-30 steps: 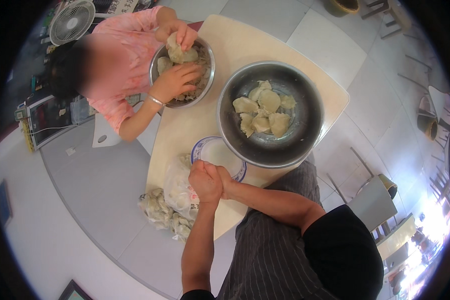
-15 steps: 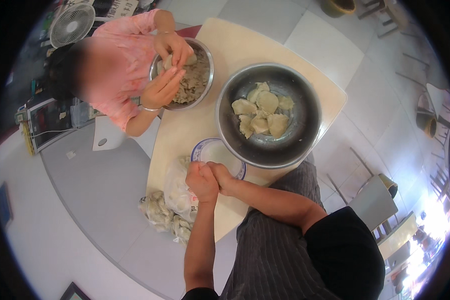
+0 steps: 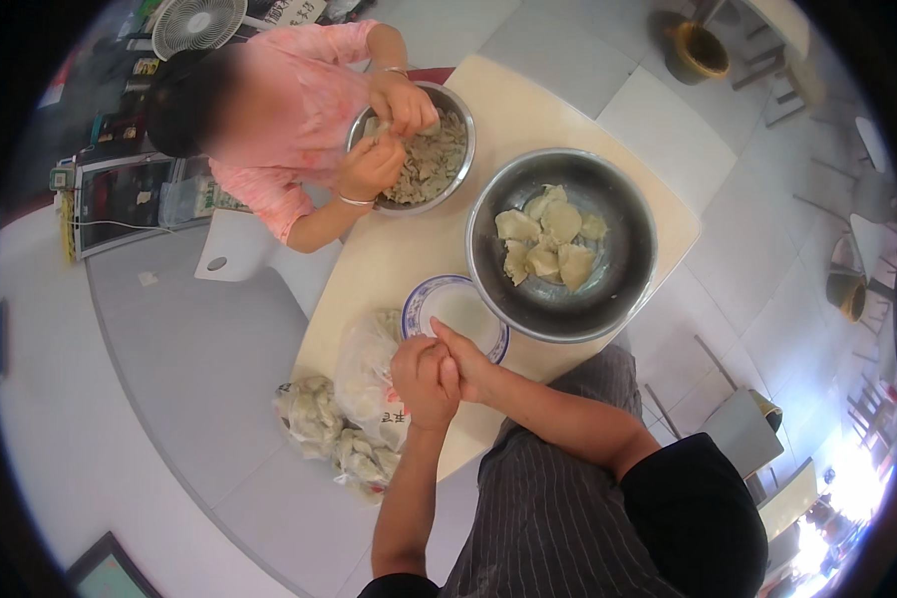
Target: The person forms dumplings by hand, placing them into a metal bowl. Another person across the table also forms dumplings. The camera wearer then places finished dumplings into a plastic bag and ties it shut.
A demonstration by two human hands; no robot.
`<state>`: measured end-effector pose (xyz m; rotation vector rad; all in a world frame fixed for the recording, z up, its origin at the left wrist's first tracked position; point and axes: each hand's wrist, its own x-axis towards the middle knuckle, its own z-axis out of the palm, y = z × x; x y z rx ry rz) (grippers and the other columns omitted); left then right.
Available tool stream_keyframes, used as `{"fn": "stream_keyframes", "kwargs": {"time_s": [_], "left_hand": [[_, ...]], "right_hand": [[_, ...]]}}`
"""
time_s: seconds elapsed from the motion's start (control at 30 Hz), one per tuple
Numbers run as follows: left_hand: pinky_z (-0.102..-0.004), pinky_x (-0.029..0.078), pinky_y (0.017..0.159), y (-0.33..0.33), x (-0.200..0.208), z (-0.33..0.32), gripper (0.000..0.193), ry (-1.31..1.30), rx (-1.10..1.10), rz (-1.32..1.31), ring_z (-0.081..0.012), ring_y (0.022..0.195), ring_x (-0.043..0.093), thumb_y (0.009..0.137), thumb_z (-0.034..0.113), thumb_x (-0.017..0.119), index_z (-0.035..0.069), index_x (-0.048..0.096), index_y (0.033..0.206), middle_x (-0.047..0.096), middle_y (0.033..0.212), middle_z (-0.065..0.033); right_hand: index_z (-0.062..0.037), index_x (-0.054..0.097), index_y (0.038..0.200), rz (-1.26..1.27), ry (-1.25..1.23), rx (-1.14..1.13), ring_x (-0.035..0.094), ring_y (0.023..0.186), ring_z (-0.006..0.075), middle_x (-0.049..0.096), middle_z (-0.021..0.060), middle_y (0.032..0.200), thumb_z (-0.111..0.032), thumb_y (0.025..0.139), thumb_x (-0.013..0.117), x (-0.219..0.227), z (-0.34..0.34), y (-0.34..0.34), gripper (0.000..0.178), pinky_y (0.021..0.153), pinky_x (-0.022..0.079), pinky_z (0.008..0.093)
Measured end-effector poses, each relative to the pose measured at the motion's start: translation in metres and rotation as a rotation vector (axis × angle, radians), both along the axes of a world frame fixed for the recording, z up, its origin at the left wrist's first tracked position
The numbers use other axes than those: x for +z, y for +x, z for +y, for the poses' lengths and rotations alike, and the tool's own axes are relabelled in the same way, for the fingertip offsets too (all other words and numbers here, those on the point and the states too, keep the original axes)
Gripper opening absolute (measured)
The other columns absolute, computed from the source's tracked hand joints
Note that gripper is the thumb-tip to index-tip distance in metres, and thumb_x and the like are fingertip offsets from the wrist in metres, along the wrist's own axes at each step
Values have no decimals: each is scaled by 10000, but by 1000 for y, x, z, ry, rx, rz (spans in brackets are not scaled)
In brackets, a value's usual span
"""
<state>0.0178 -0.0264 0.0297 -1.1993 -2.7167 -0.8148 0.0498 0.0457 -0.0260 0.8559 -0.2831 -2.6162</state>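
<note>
My left hand [image 3: 425,385] and my right hand [image 3: 471,365] are closed together just over the near side of a white bowl with a blue-patterned rim [image 3: 410,317]. The left fingers curl against the right palm; whatever they press between them, if anything, is hidden. Beyond the bowl stands a large metal basin [image 3: 628,284] with several flattened pale dough pieces [image 3: 560,221] in it. Left of my hands lie a white plastic bag [image 3: 361,384] and clear bags of pale, lumpy pieces [image 3: 309,411].
Across the table [image 3: 658,164], a person in a pink top [image 3: 304,95] pinches pale dough over a metal bowl [image 3: 468,149] of brownish chopped filling. A white chair [image 3: 234,244] stands at the left. Stools, chairs and a bin [image 3: 696,58] are on the tiled floor at the right.
The view has shifted, so the table things sit lower and further right. My hands have turned against each other, with the right thumb now lifted. The other person's hands have drawn closer together.
</note>
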Motion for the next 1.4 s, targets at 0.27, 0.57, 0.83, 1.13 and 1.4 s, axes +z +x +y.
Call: {"fn": "stream_keyframes", "kwargs": {"time_s": [0.27, 0.57, 0.83, 1.13, 1.4], "left_hand": [[-435, 432, 729, -3, 13, -16, 311, -19, -246, 76, -324, 820, 546, 841, 348, 594, 38, 575, 841, 568, 899, -128], [-399, 417, 642, 2, -3, 4, 135, 18, -8, -75, -329, 724, 501, 885, 106, 498, -5, 545, 826, 524, 794, -156], [-391, 403, 616, -6, 6, 21, 143, -4, 18, -79, -317, 689, 489, 898, 91, 473, 2, 530, 802, 502, 761, -148], [-400, 396, 582, -9, 13, 33, 133, -86, 43, -142, -315, 660, 479, 858, 79, 501, 4, 522, 749, 483, 727, -144], [-420, 382, 555, -10, 14, 36, 147, -133, 10, -110, -330, 638, 460, 833, 59, 507, 4, 486, 698, 454, 694, -151]], "right_hand": [[-115, 562, 920, 0, 65, 121, 591, 830, 124, 602, 39, 873, -483, 931, 505, 9, -10, 7, 373, 717, 507, 271], [-88, 576, 877, -27, 159, 2, 565, 748, 163, 581, 53, 829, -325, 929, 512, -7, -18, 4, 251, 642, 479, 301], [-88, 579, 822, 51, 200, -56, 551, 713, 150, 571, 46, 783, -268, 901, 517, -31, -41, -7, 207, 631, 469, 297], [-97, 565, 773, 17, 49, -123, 540, 682, 175, 560, 53, 752, -278, 856, 487, -39, -52, -4, 214, 603, 450, 297], [-111, 549, 794, -18, -58, -111, 540, 708, 178, 555, 51, 762, -318, 873, 476, -17, -30, -1, 233, 621, 454, 316]]}}
